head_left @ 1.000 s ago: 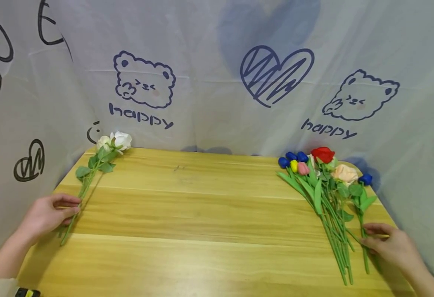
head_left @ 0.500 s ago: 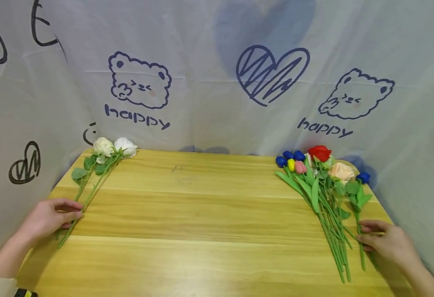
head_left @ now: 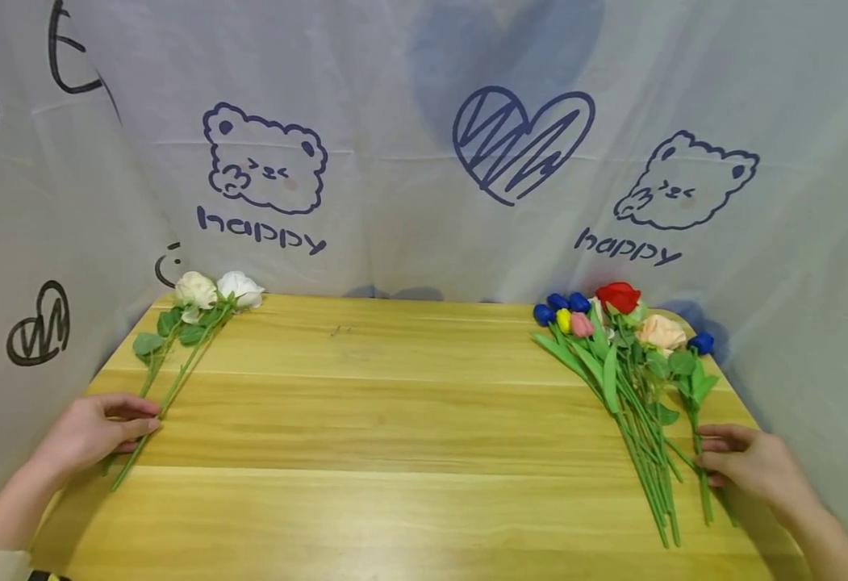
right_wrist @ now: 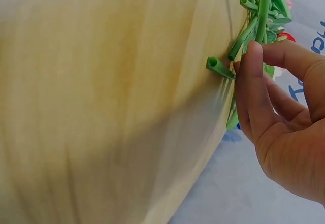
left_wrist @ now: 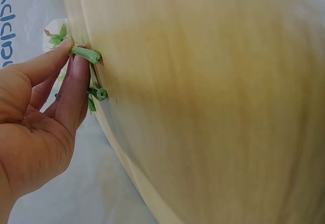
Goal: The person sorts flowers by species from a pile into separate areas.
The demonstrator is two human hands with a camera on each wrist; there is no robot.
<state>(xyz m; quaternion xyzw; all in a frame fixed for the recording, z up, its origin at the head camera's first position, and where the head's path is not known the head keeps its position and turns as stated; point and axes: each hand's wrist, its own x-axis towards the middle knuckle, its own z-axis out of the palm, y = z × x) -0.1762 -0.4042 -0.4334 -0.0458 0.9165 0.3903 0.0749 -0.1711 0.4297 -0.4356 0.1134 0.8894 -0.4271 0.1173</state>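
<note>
At the table's left side, my left hand (head_left: pixel 93 428) pinches the stem of a white rose (head_left: pixel 240 289) between thumb and fingers. A cream rose (head_left: pixel 195 290) lies just left of it, its stem passing by the same hand. The left wrist view shows the pinched green stem (left_wrist: pixel 87 55) with its cut end pointing out past the fingertips. On the right, my right hand (head_left: pixel 754 464) pinches the stem of a blue tulip (head_left: pixel 701 344). A cut stem end (right_wrist: pixel 218 67) sticks out beside those fingers in the right wrist view.
Left of the blue tulip lies a bunch of artificial flowers: a red rose (head_left: pixel 618 297), a peach rose (head_left: pixel 662 332), a pink tulip (head_left: pixel 582 324), a yellow tulip (head_left: pixel 564 320) and several blue ones (head_left: pixel 544 315). Printed curtains (head_left: pixel 387 202) enclose the wooden table (head_left: pixel 365 420).
The white rose has shifted right, apart from the cream rose, and both heads now lie side by side. My right hand has stayed at the blue tulip's stem. The view has turned slightly right.
</note>
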